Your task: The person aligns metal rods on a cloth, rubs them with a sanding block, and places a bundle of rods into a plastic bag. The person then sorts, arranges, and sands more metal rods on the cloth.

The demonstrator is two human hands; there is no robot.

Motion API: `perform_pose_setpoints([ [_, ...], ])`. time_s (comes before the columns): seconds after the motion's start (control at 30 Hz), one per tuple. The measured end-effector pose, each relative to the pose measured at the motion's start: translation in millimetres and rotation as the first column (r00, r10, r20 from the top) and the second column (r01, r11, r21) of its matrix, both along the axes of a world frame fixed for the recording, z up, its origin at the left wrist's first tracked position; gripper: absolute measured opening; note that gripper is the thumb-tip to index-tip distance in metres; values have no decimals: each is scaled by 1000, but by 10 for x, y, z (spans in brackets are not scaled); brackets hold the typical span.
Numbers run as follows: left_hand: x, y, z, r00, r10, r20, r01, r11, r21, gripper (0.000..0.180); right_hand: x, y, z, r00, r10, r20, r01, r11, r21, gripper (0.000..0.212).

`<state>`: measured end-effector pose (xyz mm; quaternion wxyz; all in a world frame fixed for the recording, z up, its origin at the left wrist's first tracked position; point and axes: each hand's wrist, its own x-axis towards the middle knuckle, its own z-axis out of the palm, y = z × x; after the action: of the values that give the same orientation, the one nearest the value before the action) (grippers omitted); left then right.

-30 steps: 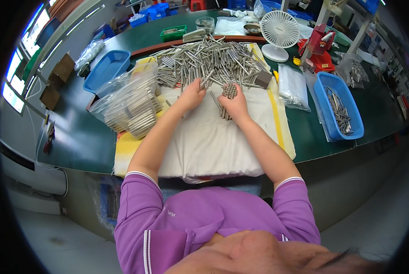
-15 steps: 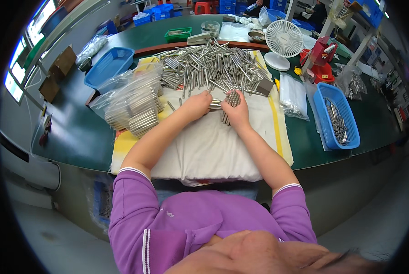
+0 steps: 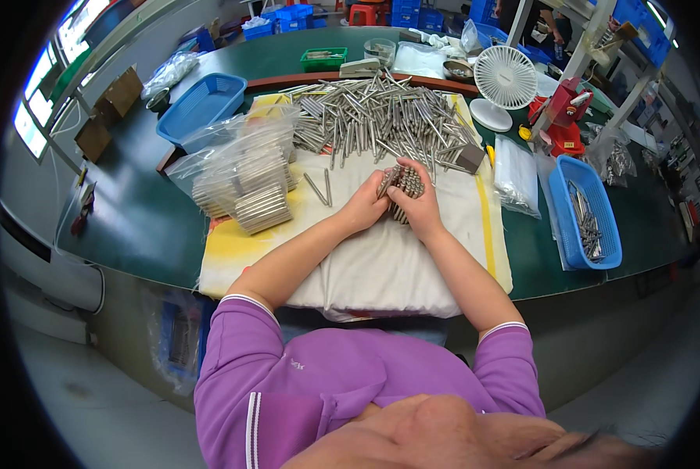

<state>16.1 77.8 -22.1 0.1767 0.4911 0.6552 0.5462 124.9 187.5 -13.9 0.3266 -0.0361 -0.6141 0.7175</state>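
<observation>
A thick bundle of short metal rods (image 3: 409,184) sits in my right hand (image 3: 422,209), its round ends packed together and facing up. My left hand (image 3: 367,206) is closed on a few metal rods (image 3: 386,181) and brings them against the bundle's left side. Both hands meet over a white cloth with yellow bands (image 3: 381,270). Just beyond them lies a large loose pile of metal rods (image 3: 366,117). Two stray rods (image 3: 319,190) rest on the cloth left of my hands. Stacked rod bundles in clear plastic bags (image 3: 260,191) lie further left.
A blue basket (image 3: 201,105) stands at the far left, and another blue basket (image 3: 600,258) holding rods at the right. A dark grey block (image 3: 469,159) borders the pile. Nearby are flat plastic bags (image 3: 516,176), a white fan (image 3: 506,78) and a green tray (image 3: 323,59).
My left hand has moved right, bringing its rods from beside the bundle up against it. The bundle has tilted slightly. Two stray rods on the cloth show more fully. The whole view has shifted a little.
</observation>
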Motion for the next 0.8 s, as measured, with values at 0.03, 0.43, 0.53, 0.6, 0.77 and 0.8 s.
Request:
perform_pose_setpoints([
  [0.03, 28, -23, 65, 997, -62, 35, 62, 998, 2, 39, 20, -31, 38, 1000, 2, 2, -2, 1000, -2, 56],
  [0.43, 164, -6, -65, 987, -131, 93, 116, 983, 145, 51, 31, -177, 129, 994, -109, 3, 106, 974, 199, 53],
  [0.53, 185, 3, -62, 995, -94, 36, 84, 973, 216, 51, 51, -131, 167, 990, -119, -70, 136, 925, 355, 44],
  [0.6, 142, 1, -14, 994, -83, -72, 92, 987, 135, 53, 2, -42, 78, 989, -112, -93, 140, 907, 396, 52],
  [0.77, 5, -18, -137, 986, -129, -107, 128, 992, -14, 75, -16, -75, 94, 997, -19, 78, 1, 975, 223, 71],
  [0.8, 32, -43, -96, 986, -128, -104, 127, 992, -16, 75, -16, -101, 84, 999, -25, 46, 11, 962, 271, 71],
])
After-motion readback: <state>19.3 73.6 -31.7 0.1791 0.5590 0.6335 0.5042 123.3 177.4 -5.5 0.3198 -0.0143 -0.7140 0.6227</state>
